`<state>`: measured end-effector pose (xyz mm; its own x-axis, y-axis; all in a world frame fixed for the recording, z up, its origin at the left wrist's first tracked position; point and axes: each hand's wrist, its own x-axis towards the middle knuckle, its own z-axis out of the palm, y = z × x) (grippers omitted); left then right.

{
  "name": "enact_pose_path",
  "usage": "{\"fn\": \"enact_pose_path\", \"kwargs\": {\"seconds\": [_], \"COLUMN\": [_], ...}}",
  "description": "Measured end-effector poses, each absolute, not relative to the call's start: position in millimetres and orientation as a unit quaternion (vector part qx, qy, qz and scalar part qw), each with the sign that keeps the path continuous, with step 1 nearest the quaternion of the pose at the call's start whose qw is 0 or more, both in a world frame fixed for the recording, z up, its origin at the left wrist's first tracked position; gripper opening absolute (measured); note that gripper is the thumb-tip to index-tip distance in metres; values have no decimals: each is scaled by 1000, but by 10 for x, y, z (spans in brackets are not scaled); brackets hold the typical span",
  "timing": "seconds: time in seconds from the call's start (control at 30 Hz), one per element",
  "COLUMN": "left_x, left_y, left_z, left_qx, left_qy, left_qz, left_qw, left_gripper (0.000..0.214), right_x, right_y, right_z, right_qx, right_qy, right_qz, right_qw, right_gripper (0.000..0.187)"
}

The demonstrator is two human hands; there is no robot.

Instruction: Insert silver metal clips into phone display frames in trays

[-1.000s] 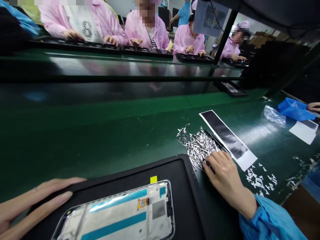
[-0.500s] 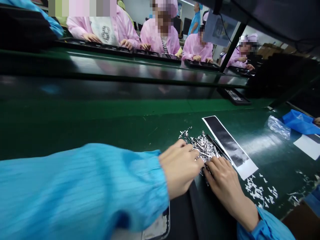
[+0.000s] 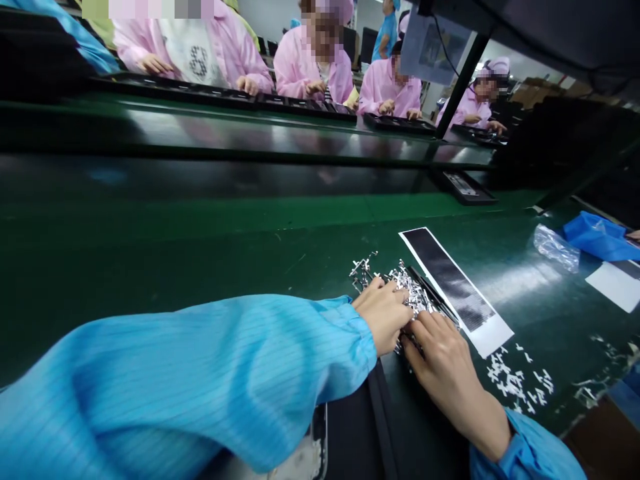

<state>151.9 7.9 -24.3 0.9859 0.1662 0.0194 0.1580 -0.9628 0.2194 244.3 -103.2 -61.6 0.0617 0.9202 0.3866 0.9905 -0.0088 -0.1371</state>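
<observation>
A heap of small silvery metal parts (image 3: 416,291) lies on the green bench in front of me. My left hand (image 3: 384,312) reaches into its near left side with the fingers bent down. Beside it, my right hand (image 3: 443,357) has its fingers curled at the near edge of the heap, close to the left fingertips. Whatever is between the fingers of either hand is hidden. Under my left sleeve the corner of a silvery device frame (image 3: 316,453) shows, next to a black tray (image 3: 350,437).
A white-edged sheet with a dark strip (image 3: 453,283) lies right of the heap. Small white scraps (image 3: 513,380) are scattered nearer me. A clear plastic bag (image 3: 555,247) and blue bin (image 3: 597,237) stand farther right. Co-workers in pink (image 3: 313,67) sit across the bench.
My left hand and sleeve have moved slightly right, deeper over the heap and nearer my right hand. My right hand stays at the heap's edge. The view has shifted a little.
</observation>
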Motion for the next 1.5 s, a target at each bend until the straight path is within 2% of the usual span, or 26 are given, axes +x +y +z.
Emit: {"fn": "enact_pose_path", "kwargs": {"seconds": [0.33, 0.5, 0.63, 0.83, 0.97, 1.23, 1.5], "left_x": [1554, 1550, 1524, 1537, 1538, 1511, 1508], "left_y": [79, 72, 111, 194, 184, 122, 139], "left_z": [-270, -249, -167, -166, -182, -146, -157], "left_qx": [991, 986, 968, 905, 877, 880, 854], "left_qy": [77, 76, 108, 169, 176, 151, 169], "left_qz": [15, 30, 61, 89, 96, 136, 144], "left_qw": [109, 143, 216, 380, 437, 430, 471], "left_gripper": [10, 11, 9, 5, 4, 7, 12], "right_x": [2507, 2499, 2473, 2455, 2489, 2483, 2517], "right_y": [-1026, -1046, -1073, -1091, -1108, -1115, -1115], "right_z": [-602, -505, -440, -398, -413, -423, -375], "right_qx": [-728, -736, -744, -737, -714, -684, -670], "right_qy": [-624, -588, -542, -480, -448, -429, -378], "right_qz": [-36, 13, 43, 111, 158, 227, 250], "right_qw": [281, 335, 389, 463, 515, 544, 588], "right_gripper": [16, 18, 18, 15, 16, 14, 12]}}
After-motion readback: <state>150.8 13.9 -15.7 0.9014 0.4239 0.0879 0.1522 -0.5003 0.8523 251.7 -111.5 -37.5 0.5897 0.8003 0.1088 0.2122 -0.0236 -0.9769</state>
